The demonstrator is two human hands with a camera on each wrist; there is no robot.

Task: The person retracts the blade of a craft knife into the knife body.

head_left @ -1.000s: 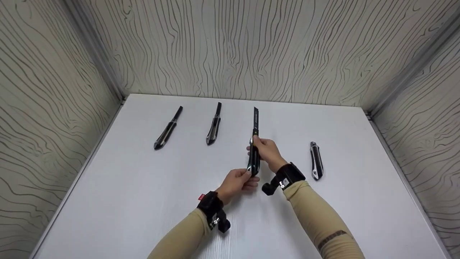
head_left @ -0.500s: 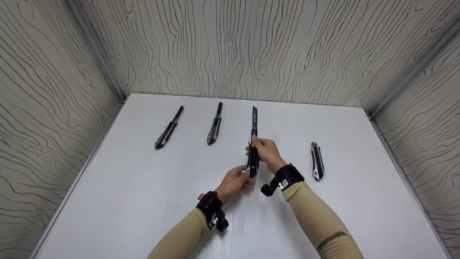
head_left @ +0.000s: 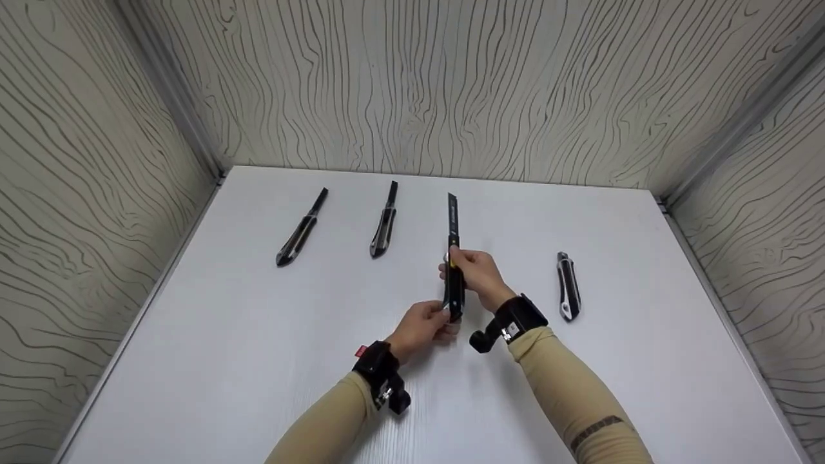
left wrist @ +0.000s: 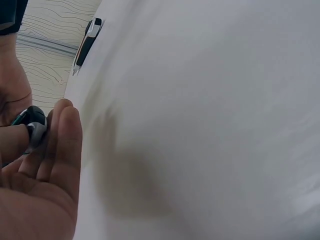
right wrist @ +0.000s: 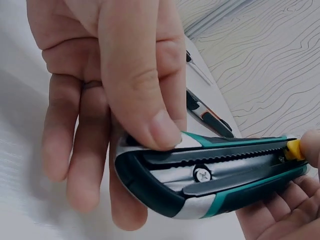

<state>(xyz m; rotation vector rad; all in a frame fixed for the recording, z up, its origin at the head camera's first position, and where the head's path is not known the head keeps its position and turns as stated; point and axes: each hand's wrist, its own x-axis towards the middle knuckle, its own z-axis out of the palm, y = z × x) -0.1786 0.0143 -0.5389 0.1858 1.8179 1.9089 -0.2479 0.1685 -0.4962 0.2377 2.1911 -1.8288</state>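
Observation:
A black and green snap-off utility knife [head_left: 455, 287] is held upright in the middle of the head view, its long dark blade [head_left: 453, 216] extended away from me. My left hand [head_left: 419, 330] pinches the butt end between thumb and fingers. Further up, my right hand [head_left: 482, 276] grips the handle, the thumb against the yellow slider [right wrist: 294, 150] in the right wrist view. That view also shows a toothed track and a screw in the handle. In the left wrist view, the knife's rounded end [left wrist: 35, 125] sits against the fingers, the rest mostly hidden.
Two utility knives with blades out, one at far left [head_left: 298, 240] and one nearer the middle [head_left: 383, 232], lie on the white table [head_left: 258, 361]. To the right lies another, its blade retracted [head_left: 570, 290]. Wood-patterned panels [head_left: 412, 84] stand around the table.
The knife's blade tip has swung slightly to the left. Both hands keep their hold on the knife, nearly in the same place, and the lying knives have not moved.

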